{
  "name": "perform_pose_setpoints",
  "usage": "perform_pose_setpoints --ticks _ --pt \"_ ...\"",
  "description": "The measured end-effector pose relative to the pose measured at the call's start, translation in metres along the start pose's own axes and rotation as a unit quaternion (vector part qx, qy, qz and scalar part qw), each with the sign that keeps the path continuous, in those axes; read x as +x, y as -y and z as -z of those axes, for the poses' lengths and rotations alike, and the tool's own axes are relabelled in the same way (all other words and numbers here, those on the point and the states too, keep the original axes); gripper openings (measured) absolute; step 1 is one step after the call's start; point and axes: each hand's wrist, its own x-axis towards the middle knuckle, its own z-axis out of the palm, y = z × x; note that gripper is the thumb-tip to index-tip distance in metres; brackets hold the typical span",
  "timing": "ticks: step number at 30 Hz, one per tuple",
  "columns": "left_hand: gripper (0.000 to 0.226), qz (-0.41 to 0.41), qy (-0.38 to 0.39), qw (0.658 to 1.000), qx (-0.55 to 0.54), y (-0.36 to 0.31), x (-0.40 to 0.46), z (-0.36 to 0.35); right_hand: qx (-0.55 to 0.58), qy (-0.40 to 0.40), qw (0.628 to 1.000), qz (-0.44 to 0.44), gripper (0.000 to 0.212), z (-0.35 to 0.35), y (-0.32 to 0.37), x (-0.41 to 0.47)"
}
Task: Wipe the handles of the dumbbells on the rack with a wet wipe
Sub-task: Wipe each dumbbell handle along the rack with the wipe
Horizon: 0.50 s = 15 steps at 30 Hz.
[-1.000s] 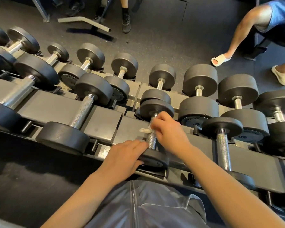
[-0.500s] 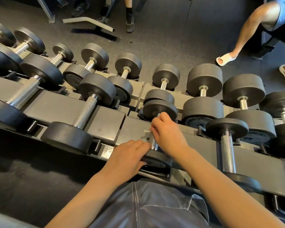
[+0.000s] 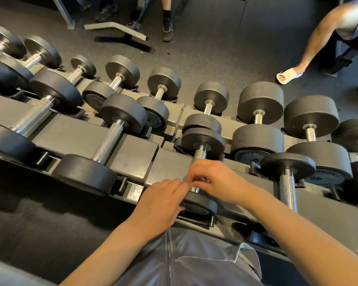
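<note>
A small dumbbell lies on the upper tier of the grey rack [image 3: 132, 155], its knurled chrome handle [image 3: 200, 154] showing above my fingers. My right hand [image 3: 213, 182] is wrapped around the lower part of that handle; the wet wipe is almost wholly hidden inside the grip, with only a pale sliver at my fingertips. My left hand [image 3: 161, 205] rests on the dumbbell's near black head [image 3: 203, 205], fingertips touching the right hand's fingers.
More dumbbells fill both tiers: a larger one [image 3: 108, 145] to the left, another [image 3: 287, 182] to the right. On the dark floor beyond stand a bench frame [image 3: 116, 29], a person's shoe [image 3: 167, 32] and a sandalled foot [image 3: 288, 76].
My right hand has slid down the handle toward the near head, uncovering the upper knurled part. The wipe, seen sticking out a second ago, is now tucked under my fingers. The left hand stays put.
</note>
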Motion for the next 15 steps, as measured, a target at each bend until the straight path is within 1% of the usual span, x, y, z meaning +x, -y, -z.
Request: perform_pose_setpoints --ticks 2,4,5,7,8,9,11,12,14,15 --pt "0.058 0.004 -0.005 1.0 0.0 0.001 -0.001 0.001 -0.01 0.003 1.0 0.009 0.01 0.008 -0.008 0.009" --pt "0.058 0.01 -0.007 1.0 -0.005 0.002 -0.001 0.001 -0.07 -0.044 0.997 0.0 0.01 0.014 -0.019 0.024" --pt "0.058 0.011 -0.006 1.0 -0.009 0.002 -0.001 0.001 -0.116 -0.075 0.99 -0.007 0.012 0.015 -0.025 0.03" --pt "0.056 0.016 -0.005 1.0 -0.014 0.0 0.0 0.001 -0.197 -0.107 0.974 -0.024 0.018 0.013 -0.032 0.037" --pt "0.054 0.018 -0.004 1.0 -0.014 -0.001 0.001 0.001 -0.203 -0.125 0.971 -0.033 0.018 0.01 -0.033 0.036" --pt "0.053 0.02 -0.003 1.0 -0.013 -0.001 0.001 0.001 -0.176 -0.143 0.973 -0.045 0.016 0.008 -0.032 0.033" --pt "0.052 0.027 -0.003 1.0 -0.011 -0.001 0.0 0.0 -0.073 -0.178 0.979 -0.071 0.007 0.007 -0.025 0.022" --pt "0.053 0.029 -0.001 1.0 -0.011 -0.001 0.0 -0.001 -0.028 -0.16 0.984 -0.079 0.006 0.007 -0.019 0.015" --pt "0.053 0.027 0.003 1.0 -0.009 0.0 0.001 -0.001 0.048 -0.066 0.994 -0.07 0.006 0.004 -0.009 -0.001" --pt "0.052 0.026 0.006 1.0 -0.009 0.001 0.001 0.0 0.088 -0.024 0.994 -0.062 0.006 0.0 -0.005 -0.008"
